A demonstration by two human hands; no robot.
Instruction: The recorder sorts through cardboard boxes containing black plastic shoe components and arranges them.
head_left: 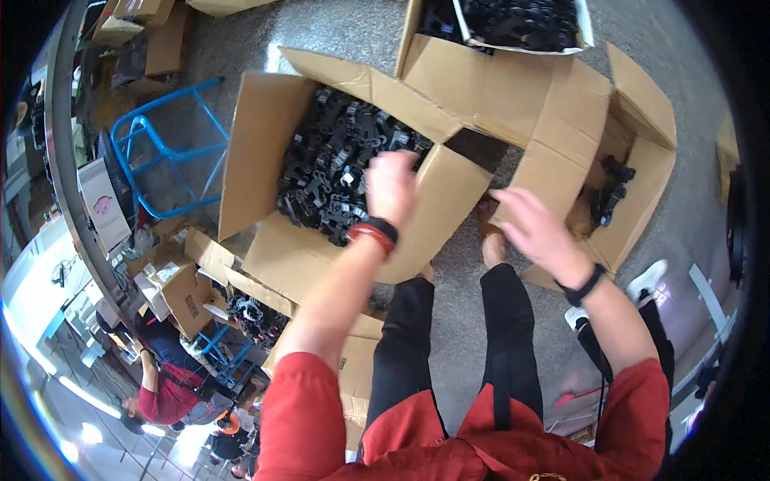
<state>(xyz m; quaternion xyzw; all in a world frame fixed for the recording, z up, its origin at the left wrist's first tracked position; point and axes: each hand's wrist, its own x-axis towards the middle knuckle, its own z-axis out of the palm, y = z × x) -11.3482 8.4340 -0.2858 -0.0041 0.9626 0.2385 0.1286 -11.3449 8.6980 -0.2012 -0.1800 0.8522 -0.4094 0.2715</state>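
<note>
My left hand (391,188) is over a large open cardboard box (263,152) heaped with small black plastic pieces (333,164). Its fingers point away from me and are smeared by motion, so whether they grip a piece does not show. To the right, my right hand (544,234) hovers beside the flap of a second cardboard box (646,188), fingers stretched out and nothing visible in them. A few black pieces (613,188) lie inside that second box, which is otherwise mostly bare cardboard.
Beyond the boxes stands a white-edged carton (585,28) full of black parts. A blue metal frame (164,152) is at the left, near more cartons (183,297). A person in red (168,393) works at the lower left. Another person's white shoe (646,279) shows at the right.
</note>
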